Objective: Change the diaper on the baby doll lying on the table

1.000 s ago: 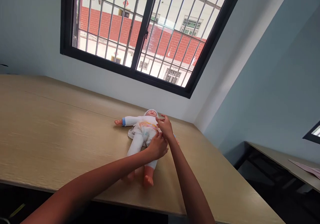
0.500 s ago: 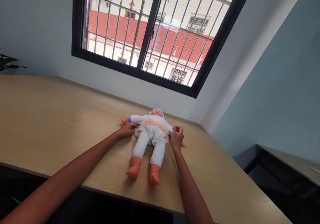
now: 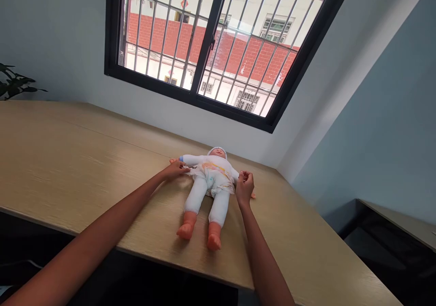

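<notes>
lying face-up on pale wood-grain counter (image 3: 102, 169), white-clad plastic doll (image 3: 213, 185) has reddish-orange feet (image 3: 214, 238) twd near edge. l hand (image 3: 174, 170) at one side, grip pinching border of its sheer white, orange-yellow-printed skirt (image 3: 218, 169). r hand (image 3: 245, 188) curled by doll's other side; can't tell if that grip has cloth. black-framed barred window (image 3: 210, 47) behind.

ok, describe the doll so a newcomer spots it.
Below the barred window is a wooden table. On it, between the left hand and right hand, the doll lies on its back, feet toward the near edge. Unlike the bare arms beside it, it wears white.
</notes>
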`<act>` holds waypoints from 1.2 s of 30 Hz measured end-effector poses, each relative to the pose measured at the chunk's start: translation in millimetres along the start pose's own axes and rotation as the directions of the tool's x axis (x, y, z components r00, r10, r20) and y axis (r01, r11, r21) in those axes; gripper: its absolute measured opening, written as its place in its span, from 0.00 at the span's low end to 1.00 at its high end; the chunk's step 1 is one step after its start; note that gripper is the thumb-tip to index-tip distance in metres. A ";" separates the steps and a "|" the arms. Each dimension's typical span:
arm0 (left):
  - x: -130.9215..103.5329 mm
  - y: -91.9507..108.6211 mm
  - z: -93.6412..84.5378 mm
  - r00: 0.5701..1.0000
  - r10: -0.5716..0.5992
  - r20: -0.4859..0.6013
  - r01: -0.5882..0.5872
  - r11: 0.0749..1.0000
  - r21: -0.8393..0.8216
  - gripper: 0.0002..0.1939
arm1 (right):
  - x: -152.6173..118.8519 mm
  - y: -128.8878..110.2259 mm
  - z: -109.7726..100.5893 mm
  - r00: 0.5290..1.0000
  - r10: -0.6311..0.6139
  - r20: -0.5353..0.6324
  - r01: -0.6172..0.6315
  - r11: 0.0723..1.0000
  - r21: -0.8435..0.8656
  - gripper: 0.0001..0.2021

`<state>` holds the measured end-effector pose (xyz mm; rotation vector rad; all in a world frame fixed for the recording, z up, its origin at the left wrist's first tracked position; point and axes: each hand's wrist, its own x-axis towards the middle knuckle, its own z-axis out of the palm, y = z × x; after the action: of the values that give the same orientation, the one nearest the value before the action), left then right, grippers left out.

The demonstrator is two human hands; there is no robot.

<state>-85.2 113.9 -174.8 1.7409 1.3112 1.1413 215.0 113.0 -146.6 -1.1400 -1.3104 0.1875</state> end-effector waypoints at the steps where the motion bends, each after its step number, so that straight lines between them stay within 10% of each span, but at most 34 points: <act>1: -1.1 1.3 -1.1 1.000 -0.011 0.000 0.011 0.999 -0.035 0.22 | -1.8 -6.8 -0.6 1.000 -0.029 0.001 0.029 1.000 0.000 0.14; 6: -7.7 9.9 -2.7 0.995 -0.070 0.067 0.083 0.973 -0.213 0.27 | -15.8 -55.2 14.4 0.942 -0.280 0.184 0.282 0.959 0.012 0.12; 11: -12.9 9.4 -9.3 0.982 -0.133 0.132 0.171 0.924 -0.343 0.28 | -30.1 -98.0 64.1 0.598 -0.367 0.713 0.670 0.716 -0.193 0.07; 15: -12.4 4.6 -14.4 0.971 -0.179 0.157 0.228 0.888 -0.399 0.28 | -36.6 -106.7 102.5 0.473 -0.210 0.856 0.810 0.485 -0.329 0.09; 36: -14.4 9.7 -27.2 0.943 -0.266 0.200 0.331 0.802 -0.497 0.30 | -44.9 -86.6 115.0 0.597 -0.260 0.759 0.747 0.524 -0.409 0.11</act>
<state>-108.1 97.6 -159.0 1.1329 1.0252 1.0631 65.4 103.3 -130.9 -1.2543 -2.4429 -0.5309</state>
